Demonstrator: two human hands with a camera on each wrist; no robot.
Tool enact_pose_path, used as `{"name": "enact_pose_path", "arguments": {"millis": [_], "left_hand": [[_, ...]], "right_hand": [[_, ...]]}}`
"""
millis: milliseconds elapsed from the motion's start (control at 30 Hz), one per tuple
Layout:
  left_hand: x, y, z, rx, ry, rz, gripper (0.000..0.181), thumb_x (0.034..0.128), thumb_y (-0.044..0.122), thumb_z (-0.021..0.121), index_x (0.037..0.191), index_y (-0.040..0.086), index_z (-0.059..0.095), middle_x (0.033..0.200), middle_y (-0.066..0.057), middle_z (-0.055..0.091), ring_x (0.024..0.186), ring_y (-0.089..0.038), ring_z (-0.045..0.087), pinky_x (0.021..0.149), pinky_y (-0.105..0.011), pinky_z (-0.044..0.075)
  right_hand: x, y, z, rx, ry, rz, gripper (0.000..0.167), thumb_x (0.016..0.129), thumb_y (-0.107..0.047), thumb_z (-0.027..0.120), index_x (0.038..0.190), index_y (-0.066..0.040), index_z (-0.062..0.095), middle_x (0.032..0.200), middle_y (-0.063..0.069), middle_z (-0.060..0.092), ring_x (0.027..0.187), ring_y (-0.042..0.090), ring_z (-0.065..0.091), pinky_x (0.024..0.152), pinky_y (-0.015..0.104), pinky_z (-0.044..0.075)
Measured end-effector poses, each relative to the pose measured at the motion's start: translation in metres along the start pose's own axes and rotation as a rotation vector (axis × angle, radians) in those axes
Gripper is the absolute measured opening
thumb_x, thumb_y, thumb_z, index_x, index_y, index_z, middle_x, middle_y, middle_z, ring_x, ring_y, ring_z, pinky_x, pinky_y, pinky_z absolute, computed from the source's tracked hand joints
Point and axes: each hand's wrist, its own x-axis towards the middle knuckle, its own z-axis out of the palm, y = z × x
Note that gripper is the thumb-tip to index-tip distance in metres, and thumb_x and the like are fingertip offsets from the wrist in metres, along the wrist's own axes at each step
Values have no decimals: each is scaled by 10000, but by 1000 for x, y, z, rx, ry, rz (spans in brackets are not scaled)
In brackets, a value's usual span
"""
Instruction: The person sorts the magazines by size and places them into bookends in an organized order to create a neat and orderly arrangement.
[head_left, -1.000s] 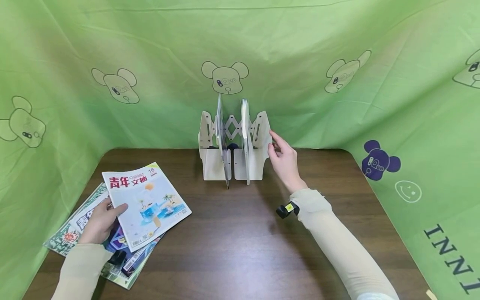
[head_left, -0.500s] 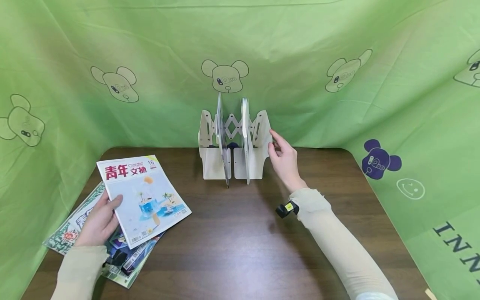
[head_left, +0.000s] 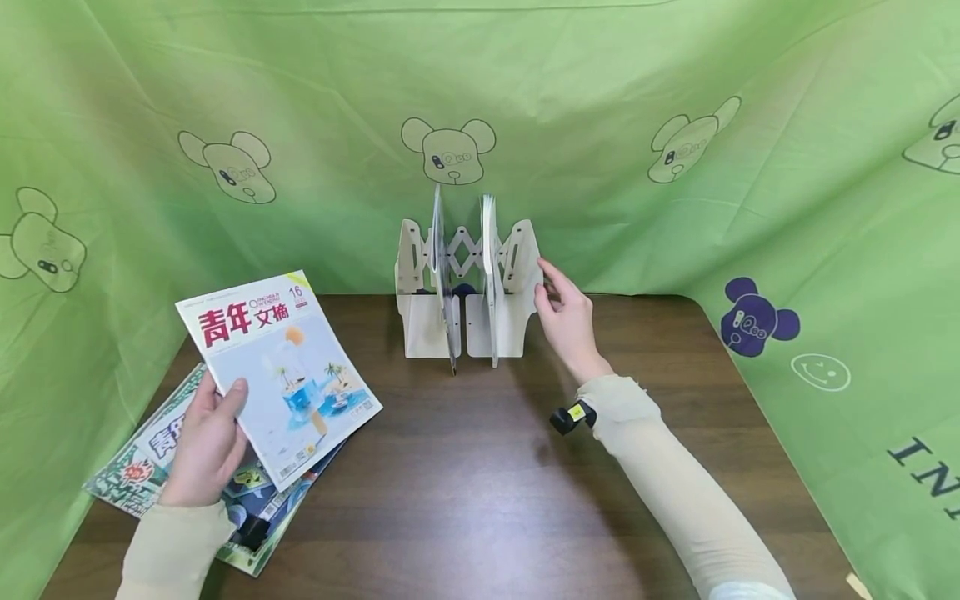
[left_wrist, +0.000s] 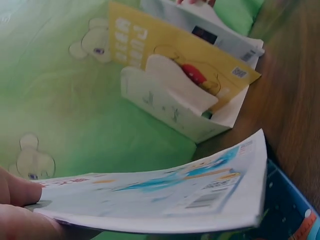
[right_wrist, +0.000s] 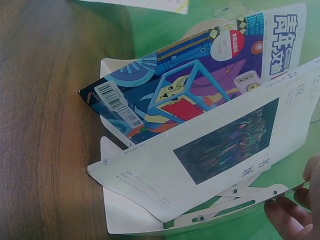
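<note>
In the head view my left hand (head_left: 206, 442) holds a pale blue magazine (head_left: 288, 375) by its left edge, thumb on the cover. The magazine is raised and tilted over a small stack of magazines (head_left: 138, 467). At the back of the table stands a white expandable book rack (head_left: 427, 329). Two sets of reading matter stand upright in it: a colourful magazine (right_wrist: 200, 85) with a yellow back cover (left_wrist: 170, 55), and a white magazine (right_wrist: 150, 175) with a dark picture. My right hand (head_left: 570, 325) pinches the edge of the rack's right end plate (right_wrist: 195, 222).
A green cloth (head_left: 600, 100) printed with bear heads hangs behind and along both sides of the brown wooden table (head_left: 480, 500). Each wrist carries a black camera, such as the right wrist camera (head_left: 572, 417). A small pale object (head_left: 858, 586) lies at the lower right edge.
My left hand has lifted the pale blue magazine higher off the stack, its top edge moving up and slightly left. The right hand and the rack have stayed in place.
</note>
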Motion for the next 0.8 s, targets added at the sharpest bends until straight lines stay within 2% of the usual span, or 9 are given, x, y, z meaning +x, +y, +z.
{"name": "enact_pose_path", "arguments": {"millis": [100, 200, 500, 800], "left_hand": [[-4, 2, 11, 13, 12, 41, 573, 1130, 195, 417, 1666, 235, 216, 1672, -84, 325, 1321, -55, 570, 1040, -289, 494], [-6, 3, 22, 35, 19, 77, 562, 1132, 189, 410, 1662, 220, 225, 1669, -93, 338, 1343, -77, 561, 1037, -306, 500], [-14, 4, 52, 98, 90, 154, 510, 1133, 146, 392, 1633, 135, 286, 1620, -120, 439, 1362, -140, 568, 1035, -326, 514], [-25, 6, 78, 120, 59, 184, 528, 1132, 118, 381, 1646, 142, 263, 1625, -134, 419, 1371, -144, 559, 1022, -349, 522]], "right_hand": [[0, -1, 0, 0, -1, 2, 431, 1016, -15, 592, 1446, -38, 612, 1409, 195, 638, 1112, 327, 698, 895, 347, 599], [0, -2, 0, 0, 1, 3, 433, 1015, -16, 593, 1447, -38, 611, 1410, 197, 637, 1113, 327, 697, 898, 355, 599], [-1, -1, 1, 25, 3, 15, 424, 1017, -13, 588, 1441, -29, 614, 1352, 250, 655, 1107, 337, 697, 856, 132, 549], [-1, -1, 0, 37, 10, 1, 426, 1016, 1, 582, 1441, -24, 612, 1333, 259, 662, 1097, 347, 696, 834, 81, 523]]}}
